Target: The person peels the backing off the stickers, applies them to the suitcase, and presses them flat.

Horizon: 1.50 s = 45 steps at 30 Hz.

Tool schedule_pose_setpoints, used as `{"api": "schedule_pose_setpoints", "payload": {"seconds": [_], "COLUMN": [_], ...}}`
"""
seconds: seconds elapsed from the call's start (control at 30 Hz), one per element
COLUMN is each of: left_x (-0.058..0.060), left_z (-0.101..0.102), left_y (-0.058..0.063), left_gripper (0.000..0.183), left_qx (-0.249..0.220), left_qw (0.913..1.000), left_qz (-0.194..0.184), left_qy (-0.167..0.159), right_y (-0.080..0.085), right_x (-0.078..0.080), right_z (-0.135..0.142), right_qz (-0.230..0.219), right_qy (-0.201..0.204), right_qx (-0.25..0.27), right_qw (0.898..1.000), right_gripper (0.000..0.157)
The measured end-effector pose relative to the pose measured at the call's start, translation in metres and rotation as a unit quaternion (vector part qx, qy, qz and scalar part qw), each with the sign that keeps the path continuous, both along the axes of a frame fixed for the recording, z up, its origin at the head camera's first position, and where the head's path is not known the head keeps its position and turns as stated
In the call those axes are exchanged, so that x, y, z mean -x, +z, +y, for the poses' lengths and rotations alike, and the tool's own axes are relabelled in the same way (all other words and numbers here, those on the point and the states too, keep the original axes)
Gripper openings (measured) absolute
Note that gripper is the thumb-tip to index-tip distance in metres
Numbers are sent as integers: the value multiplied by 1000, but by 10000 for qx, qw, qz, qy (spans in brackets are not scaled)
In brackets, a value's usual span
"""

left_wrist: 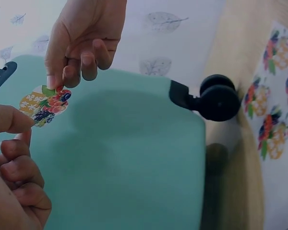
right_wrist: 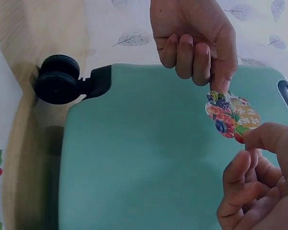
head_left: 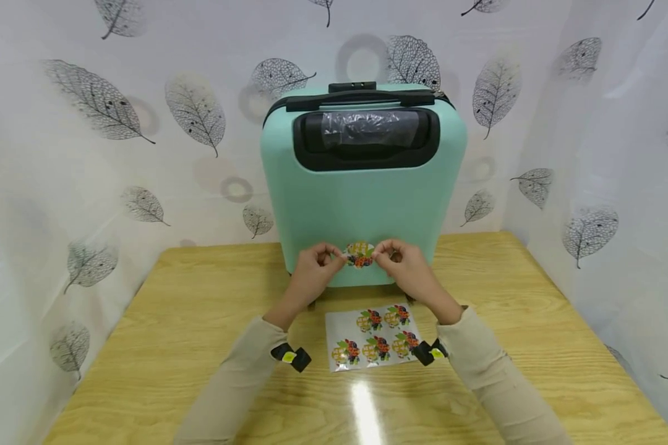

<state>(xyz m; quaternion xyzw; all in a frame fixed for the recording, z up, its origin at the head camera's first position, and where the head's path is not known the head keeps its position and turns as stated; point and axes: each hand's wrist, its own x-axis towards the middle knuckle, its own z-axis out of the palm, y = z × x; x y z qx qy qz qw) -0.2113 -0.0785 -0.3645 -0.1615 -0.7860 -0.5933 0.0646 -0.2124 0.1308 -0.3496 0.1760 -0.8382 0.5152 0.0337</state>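
A round fruit-print sticker (head_left: 360, 254) is stretched between both hands in front of the lower face of a mint-green suitcase (head_left: 362, 207). My left hand (head_left: 313, 272) pinches the sticker's left edge between thumb and forefinger. On the opposite edge, my right hand (head_left: 409, 271) pinches it the same way. The left wrist view shows the sticker (left_wrist: 45, 104) with its berries and yellow lettering, the suitcase face behind it. In the right wrist view the sticker (right_wrist: 233, 115) overlaps the green shell, fingertips right at its rim.
A white sheet (head_left: 342, 321) with several matching stickers lies on the wooden table (head_left: 217, 315), in front of the suitcase. Black wheels (left_wrist: 218, 98) stick out from the suitcase's base. Behind stands a leaf-patterned curtain (head_left: 200, 179). The suitcase's black handle recess (head_left: 367, 157) is near its top.
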Motion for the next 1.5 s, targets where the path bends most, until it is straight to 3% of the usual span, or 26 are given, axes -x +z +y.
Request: {"api": "schedule_pose_setpoints", "payload": {"seconds": [0.27, 0.53, 0.87, 1.2, 1.5], "left_x": [8, 12, 11, 10, 15], "left_z": [-5, -7, -19, -18, -20], "left_y": [16, 32, 51, 65, 70], "left_gripper": [14, 13, 12, 13, 9], "left_qx": [3, 58, -76, 217, 203], "left_qw": [9992, 9979, 9955, 9905, 9859], "left_qz": [397, 596, 733, 1028, 1221], "left_qy": [95, 263, 592, 883, 1125], "right_y": [19, 32, 53, 62, 66], "right_x": [6, 10, 10, 14, 16], "right_z": [-8, -12, -26, -34, -40], "right_qz": [311, 453, 1156, 1893, 2035], "right_qy": [-90, -88, -106, -332, -457], "right_qx": [-272, -134, -194, -403, -605], "right_qw": [9991, 9988, 9931, 9805, 9761], "right_gripper": [18, 16, 15, 16, 16]}}
